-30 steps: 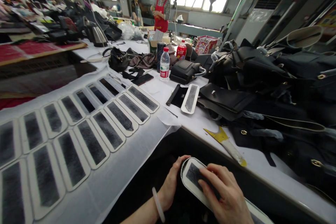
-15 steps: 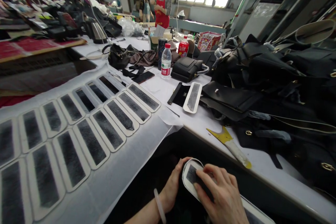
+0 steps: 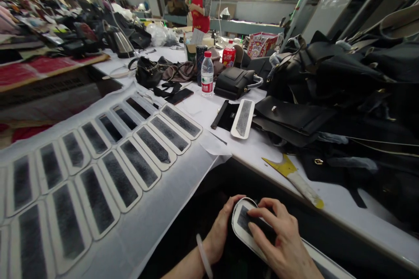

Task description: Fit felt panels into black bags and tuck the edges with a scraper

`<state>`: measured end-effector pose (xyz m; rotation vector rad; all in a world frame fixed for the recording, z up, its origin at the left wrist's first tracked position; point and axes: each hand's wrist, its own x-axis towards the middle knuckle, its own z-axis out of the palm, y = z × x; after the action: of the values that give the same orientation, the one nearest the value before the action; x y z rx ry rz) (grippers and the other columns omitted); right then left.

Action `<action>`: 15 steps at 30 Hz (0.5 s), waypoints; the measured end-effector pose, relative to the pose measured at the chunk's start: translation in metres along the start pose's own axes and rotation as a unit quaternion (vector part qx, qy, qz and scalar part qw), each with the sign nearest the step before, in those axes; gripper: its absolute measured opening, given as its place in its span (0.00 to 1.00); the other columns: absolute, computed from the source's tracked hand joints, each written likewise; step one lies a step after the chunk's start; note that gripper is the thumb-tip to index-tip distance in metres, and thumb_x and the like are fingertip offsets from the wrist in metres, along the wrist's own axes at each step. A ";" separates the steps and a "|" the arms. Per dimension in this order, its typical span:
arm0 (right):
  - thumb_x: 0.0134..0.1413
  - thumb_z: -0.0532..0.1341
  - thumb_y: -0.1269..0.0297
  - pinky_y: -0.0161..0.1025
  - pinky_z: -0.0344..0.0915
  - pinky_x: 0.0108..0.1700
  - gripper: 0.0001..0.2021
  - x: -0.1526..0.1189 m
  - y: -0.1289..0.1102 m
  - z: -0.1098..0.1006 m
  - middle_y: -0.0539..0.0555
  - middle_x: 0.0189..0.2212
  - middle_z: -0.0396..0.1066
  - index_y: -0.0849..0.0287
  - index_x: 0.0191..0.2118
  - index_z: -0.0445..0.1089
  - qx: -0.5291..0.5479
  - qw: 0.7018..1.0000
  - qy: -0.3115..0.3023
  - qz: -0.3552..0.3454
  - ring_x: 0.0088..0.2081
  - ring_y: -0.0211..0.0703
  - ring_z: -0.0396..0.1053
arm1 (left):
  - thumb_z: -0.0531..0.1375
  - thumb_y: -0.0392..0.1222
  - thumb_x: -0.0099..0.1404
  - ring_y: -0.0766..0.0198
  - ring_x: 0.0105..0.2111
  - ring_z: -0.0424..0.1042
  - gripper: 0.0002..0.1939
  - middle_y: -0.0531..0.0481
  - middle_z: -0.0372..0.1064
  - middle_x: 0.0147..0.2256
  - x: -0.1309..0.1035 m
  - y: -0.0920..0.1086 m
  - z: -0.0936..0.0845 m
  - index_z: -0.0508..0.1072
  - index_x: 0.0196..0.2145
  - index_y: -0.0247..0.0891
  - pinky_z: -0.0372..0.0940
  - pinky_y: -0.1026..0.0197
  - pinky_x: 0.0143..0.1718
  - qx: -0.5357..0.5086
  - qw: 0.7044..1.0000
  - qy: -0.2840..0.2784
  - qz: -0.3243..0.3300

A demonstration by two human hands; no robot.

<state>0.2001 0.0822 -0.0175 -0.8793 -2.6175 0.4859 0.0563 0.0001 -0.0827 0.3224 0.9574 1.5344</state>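
Bottle (image 3: 207,79) is my landmark, upright on the white table (image 3: 343,200). Much nearer my camera than the bottle, and to its right, the held panel (image 3: 250,239) lies between the person's two hands. Its long axis runs aslant: the rounded end is the one nearer the bottle, pointing forward and left, aimed past the bottle's left side. The other end runs away from the bottle, down to the right, under the right hand and out of my view. Its dark face is turned up, with a pale rim around it.

I see the left hand (image 3: 218,235) cupped closely around the rounded end, holding it. The right hand (image 3: 283,237) has thumb and forefinger tips on the dark face, a little apart; I cannot tell whether they pinch anything.

Left of the bottle and nearer me, a sheet (image 3: 157,207) bears two rows of panels (image 3: 139,163). Just right of the bottle sits a black bag (image 3: 234,82); nearer me than that lies a lone panel (image 3: 242,117).
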 end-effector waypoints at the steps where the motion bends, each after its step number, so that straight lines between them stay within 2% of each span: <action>1: 0.56 0.61 0.60 0.48 0.67 0.42 0.09 0.001 -0.001 0.000 0.55 0.43 0.66 0.50 0.44 0.69 0.000 1.000 -0.001 -0.002 0.44 0.50 0.70 | 0.48 0.53 0.73 0.52 0.52 0.67 0.22 0.47 0.73 0.49 0.000 0.001 0.000 0.72 0.53 0.39 0.58 0.52 0.58 0.004 1.000 -0.001 0.002; 5: 0.49 0.66 0.61 0.51 0.66 0.39 0.15 0.007 -0.005 0.002 0.55 0.43 0.67 0.48 0.44 0.67 -0.025 1.000 -0.011 -0.012 0.42 0.52 0.70 | 0.47 0.50 0.73 0.52 0.54 0.66 0.21 0.48 0.72 0.51 -0.002 0.003 0.000 0.72 0.54 0.39 0.56 0.52 0.60 0.041 0.999 -0.001 0.016; 9: 0.50 0.64 0.64 0.55 0.63 0.40 0.15 0.012 -0.010 0.002 0.53 0.44 0.67 0.46 0.45 0.65 -0.026 0.999 -0.032 0.007 0.42 0.54 0.69 | 0.48 0.50 0.73 0.53 0.55 0.66 0.20 0.48 0.71 0.52 -0.003 0.002 0.000 0.71 0.54 0.40 0.57 0.52 0.59 0.056 0.998 0.004 0.026; 15: 0.51 0.63 0.66 0.53 0.60 0.43 0.14 0.012 -0.014 0.000 0.49 0.44 0.66 0.47 0.43 0.63 0.037 0.995 -0.083 0.051 0.45 0.52 0.66 | 0.48 0.52 0.73 0.52 0.57 0.65 0.22 0.47 0.71 0.53 -0.001 0.005 -0.005 0.71 0.55 0.39 0.53 0.50 0.63 0.040 0.999 -0.030 0.008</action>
<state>0.1839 0.0791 -0.0095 -0.9902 -2.6916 0.7058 0.0498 -0.0018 -0.0818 0.4326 0.9731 1.4950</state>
